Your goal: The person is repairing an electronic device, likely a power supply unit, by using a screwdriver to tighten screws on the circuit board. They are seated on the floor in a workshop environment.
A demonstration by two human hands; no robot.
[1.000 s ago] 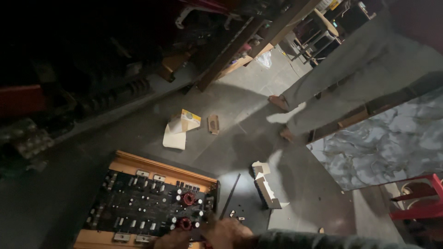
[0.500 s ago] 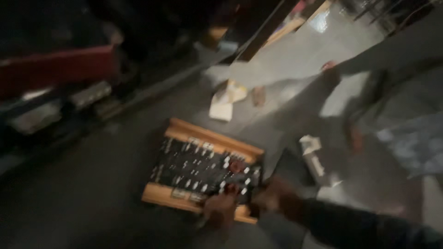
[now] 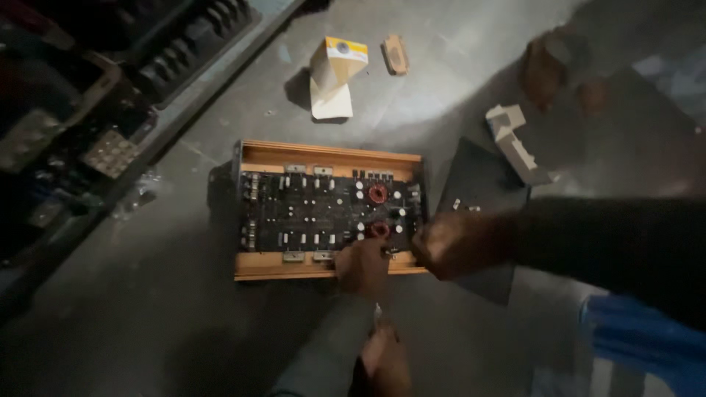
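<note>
- You are crouching over an open amplifier board (image 3: 316, 209), which is lying flat on the grey concrete floor (image 3: 184, 316), set in an orange frame with 2 red coils near its right end.
- Your left hand (image 3: 364, 265) is resting on the near edge of the frame, just below the lower red coil, fingers bent down onto the board. Motion blur is hiding whether it is pinching anything, so I cannot tell.
- Your right hand (image 3: 456, 242), coming from a dark sleeve (image 3: 610, 246), is curling into a loose fist at the board's near right corner. What it may be gripping is not showing.
- A dark flat panel (image 3: 478, 184) is lying just right of the board, partly under your right arm.
- A white cardboard piece (image 3: 515, 140) is sitting at the panel's far edge.
- A yellow and white carton (image 3: 334, 73) and a small brown block (image 3: 396, 55) are lying beyond the board, well apart from your hands.
- Dark racks of equipment (image 3: 110, 110) are lining the left side.
</note>
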